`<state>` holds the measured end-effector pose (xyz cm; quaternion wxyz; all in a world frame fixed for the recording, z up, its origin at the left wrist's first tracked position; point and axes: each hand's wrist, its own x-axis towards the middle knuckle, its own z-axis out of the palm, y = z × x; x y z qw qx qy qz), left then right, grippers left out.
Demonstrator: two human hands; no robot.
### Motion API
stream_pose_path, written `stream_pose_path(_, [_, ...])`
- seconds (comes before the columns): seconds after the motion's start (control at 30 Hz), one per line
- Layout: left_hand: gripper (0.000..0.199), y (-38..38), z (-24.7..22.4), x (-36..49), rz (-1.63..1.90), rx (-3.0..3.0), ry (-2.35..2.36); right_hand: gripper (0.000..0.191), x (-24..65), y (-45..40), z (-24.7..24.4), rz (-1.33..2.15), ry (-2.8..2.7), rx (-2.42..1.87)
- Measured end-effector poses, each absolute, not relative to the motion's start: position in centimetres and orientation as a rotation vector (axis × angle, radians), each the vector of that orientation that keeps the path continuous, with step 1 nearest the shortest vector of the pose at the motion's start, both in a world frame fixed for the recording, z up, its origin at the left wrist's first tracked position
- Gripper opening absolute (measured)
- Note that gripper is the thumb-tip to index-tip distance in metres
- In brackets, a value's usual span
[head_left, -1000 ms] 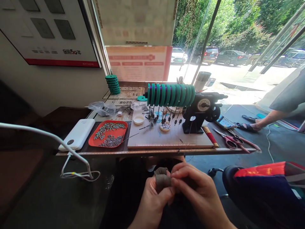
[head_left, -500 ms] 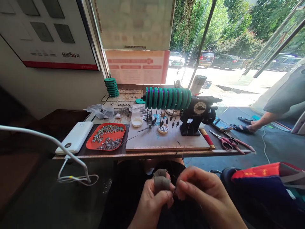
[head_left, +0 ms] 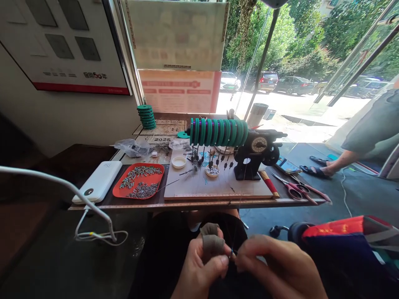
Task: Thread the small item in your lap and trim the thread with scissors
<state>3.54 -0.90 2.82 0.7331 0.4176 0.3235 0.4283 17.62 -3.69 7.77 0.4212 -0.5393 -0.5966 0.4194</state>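
Observation:
Close together over my lap are my left hand (head_left: 202,265) and my right hand (head_left: 277,265). Grey cloth wraps (head_left: 213,244) cover fingers of the left one, whose thumb and fingertips pinch a thin line with a small blue bit (head_left: 232,251) on it. My right fingers are pressed together just beside that bit; what they grip is too small to make out. Thin line runs up from the hands toward a black winding device (head_left: 249,168) on the table. Green discs (head_left: 220,132) sit in a row along its shaft, with small dark weights (head_left: 211,163) hanging below.
An orange tray (head_left: 160,176) of small metal parts lies at left, beside a white power bank (head_left: 101,178). A white dish (head_left: 179,162), a dish of beads (head_left: 212,171) and scissors (head_left: 294,192) rest on the table. A person's leg (head_left: 349,155) shows at right.
My right hand has shifted slightly right and turned, opening a small gap from the left fingertips. The blue bit now shows there. My left hand has barely moved; the view tilted up slightly.

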Motion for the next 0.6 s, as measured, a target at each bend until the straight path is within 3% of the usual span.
stream_pose_path(0.17, [0.008,-0.7,2.8,3.3,0.958,0.934,0.685,0.041,18.0,-1.9,9.8,1.324,-1.321,-1.473])
stream_pose_path(0.33, [0.016,-0.7,2.1,3.8,0.948,0.896,0.695,0.037,17.9,-2.2,9.5,1.209,-1.492,-1.498])
stream_pose_path(0.43, [0.020,-0.5,1.9,4.0,0.935,0.910,0.675,0.025,18.4,-2.2,8.7,0.803,-1.779,-1.421])
stream_pose_path(0.6, [0.015,-0.4,2.2,3.9,0.927,0.855,0.640,0.032,20.0,-1.7,7.7,0.016,-2.291,-1.263])
